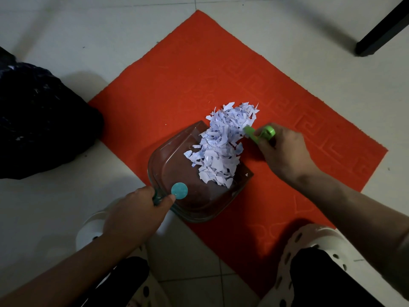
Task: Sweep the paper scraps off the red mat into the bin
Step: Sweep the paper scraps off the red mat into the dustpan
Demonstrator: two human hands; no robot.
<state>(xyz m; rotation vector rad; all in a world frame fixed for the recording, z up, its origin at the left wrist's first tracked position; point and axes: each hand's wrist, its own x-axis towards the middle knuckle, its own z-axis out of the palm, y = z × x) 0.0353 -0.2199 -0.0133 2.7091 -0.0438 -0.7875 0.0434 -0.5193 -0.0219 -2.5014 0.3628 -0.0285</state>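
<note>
White paper scraps (221,147) lie nine o'clock of my right hand (283,151), fingers (264,144) gripping a green plastic brush (251,132); left hand (135,213) grips the clear plastic dustpan (168,165).

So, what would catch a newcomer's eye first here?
The bright red mat fills the middle of the pale tiled floor, with a heap of white paper scraps lying partly in a clear dustpan on it. The left hand grips the dustpan's handle, while the right hand holds a green brush against the heap's right edge. A black bag sits on the floor to the left.
</note>
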